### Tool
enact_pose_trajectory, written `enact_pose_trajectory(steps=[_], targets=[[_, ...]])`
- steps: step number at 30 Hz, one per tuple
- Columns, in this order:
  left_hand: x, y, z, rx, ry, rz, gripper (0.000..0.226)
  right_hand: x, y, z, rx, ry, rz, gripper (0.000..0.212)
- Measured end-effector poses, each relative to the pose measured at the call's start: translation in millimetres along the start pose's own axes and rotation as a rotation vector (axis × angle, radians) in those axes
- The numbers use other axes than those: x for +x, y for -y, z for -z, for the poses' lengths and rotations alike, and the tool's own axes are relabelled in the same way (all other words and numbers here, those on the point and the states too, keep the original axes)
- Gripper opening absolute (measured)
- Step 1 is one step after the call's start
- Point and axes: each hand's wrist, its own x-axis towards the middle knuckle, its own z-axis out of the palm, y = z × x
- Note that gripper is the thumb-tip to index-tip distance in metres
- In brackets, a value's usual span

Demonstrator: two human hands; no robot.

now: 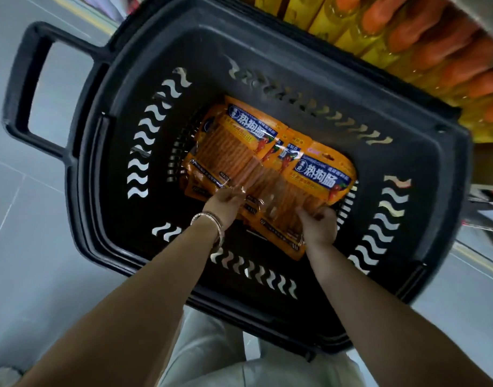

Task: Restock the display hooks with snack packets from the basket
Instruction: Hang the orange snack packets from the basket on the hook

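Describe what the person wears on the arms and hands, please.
No sleeves and no gloves show: both arms are uncovered up to the picture's edge. The left hand has a thin silver-coloured bracelet at its wrist. The right hand shows no ring, watch or bracelet.

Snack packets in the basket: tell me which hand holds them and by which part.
Both. The left hand grips the snack packets at their near bottom edge; the right hand grips that edge further right.

Grey floor tiles (30,219), orange-capped bottles (412,34)
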Motion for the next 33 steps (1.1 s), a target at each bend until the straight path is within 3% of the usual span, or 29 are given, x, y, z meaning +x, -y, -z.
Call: enact_pose_trajectory(steps=[3,5,6,9,12,16,20,25,30,33], targets=[[-8,-3,3,0.028,0.001,-0.005,0.015,-30,16,27,0.053,0.048,0.156,0.03],[-14,-7,5,0.049,-0.008,-0.037,0.005,-44,27,42,0.112,0.133,0.188,0.03],[-17,-9,6,0.06,-0.005,-0.055,0.009,-49,33,47,0.151,0.215,0.194,0.031],[-22,-16,10,0.105,0.084,-0.067,0.05,-57,46,48,0.235,0.51,0.168,0.042],[-19,-18,17,-0.086,0.138,-0.035,0.021,-48,55,25,0.178,0.638,0.109,0.051],[0,-4,34,0.065,-0.103,-0.096,0.01,-9,48,-18,0.15,0.512,-0.024,0.026],[13,12,46,0.172,-0.224,-0.034,0.012,39,34,-49,0.191,0.223,-0.122,0.038],[29,9,44,0.21,-0.238,-0.086,0.026,68,36,-74,0.163,0.194,-0.153,0.042],[24,8,44,-0.018,-0.14,-0.054,0.02,56,46,-72,0.131,0.217,-0.062,0.006],[7,5,43,-0.038,-0.22,-0.005,0.041,24,44,-50,0.253,0.22,-0.025,0.022]])
